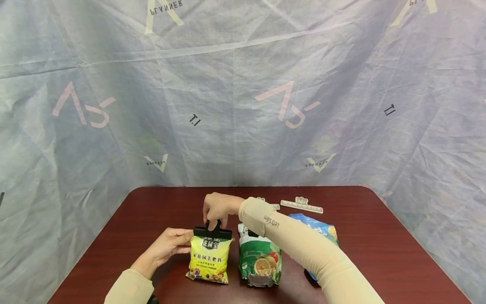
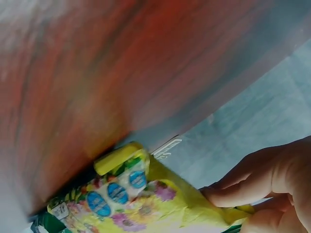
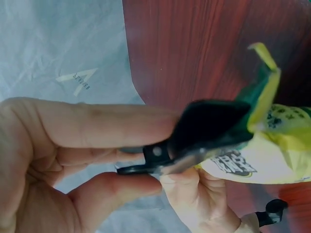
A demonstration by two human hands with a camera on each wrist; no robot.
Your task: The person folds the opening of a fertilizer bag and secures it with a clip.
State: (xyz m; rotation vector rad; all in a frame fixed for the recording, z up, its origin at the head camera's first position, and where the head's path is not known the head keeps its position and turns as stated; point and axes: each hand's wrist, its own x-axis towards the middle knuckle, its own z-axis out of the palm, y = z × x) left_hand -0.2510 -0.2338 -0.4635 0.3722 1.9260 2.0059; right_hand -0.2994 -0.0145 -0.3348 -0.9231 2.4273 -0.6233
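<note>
1. Head view: pinches black clip (image 1: 201, 232) by its handle with right hand (image 1: 218, 208), reaching down to the top of yellow bag (image 1: 209, 262) on table (image 1: 159, 211); grips the yellow bag's upper left edge with left hand (image 1: 171, 245). Right of the yellow bag, shows green bag (image 1: 251, 259), then blue bag (image 1: 317, 227), both partly covered by right sleeve (image 1: 303, 249); farther back, white clips (image 1: 301, 205).
2. Left wrist view: pinches the yellow bag's top edge with left hand.
3. Right wrist view: holds the black clip between thumb and fingers, partly hiding the left hand beside the yellow bag.
</note>
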